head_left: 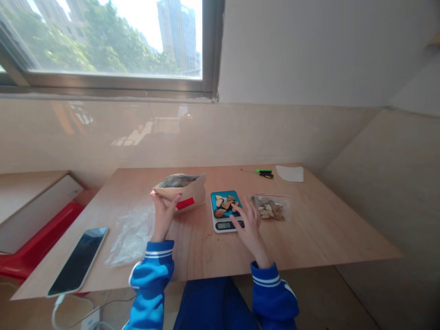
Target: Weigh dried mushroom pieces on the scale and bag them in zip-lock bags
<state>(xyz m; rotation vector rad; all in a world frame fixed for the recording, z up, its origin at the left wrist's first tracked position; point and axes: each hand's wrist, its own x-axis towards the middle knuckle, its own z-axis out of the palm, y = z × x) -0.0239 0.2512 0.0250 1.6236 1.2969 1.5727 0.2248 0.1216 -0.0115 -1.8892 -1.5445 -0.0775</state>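
Observation:
My left hand (164, 211) grips the near left corner of a brown paper pouch (197, 190) with a red label; its mouth gapes and the lining looks silvery. What lies inside is mostly hidden. To the right stands a small kitchen scale (215, 224) with a blue top and a dark display. Several dried brown slices (227, 205) rest on it. Over the scale's right edge hovers my right hand (248, 221), fingers spread, the tips close to the slices; I cannot tell whether they touch. Just beyond that hand lies a clear zip bag (277, 208) holding more dried pieces.
Crumpled clear plastic bags (132, 233) lie left of the pouch. A phone (79, 261) with a cable sits at the table's left front edge. Screwdrivers (263, 173) and a white paper piece (290, 173) are at the back right. A red stool (41, 238) stands beyond the left edge.

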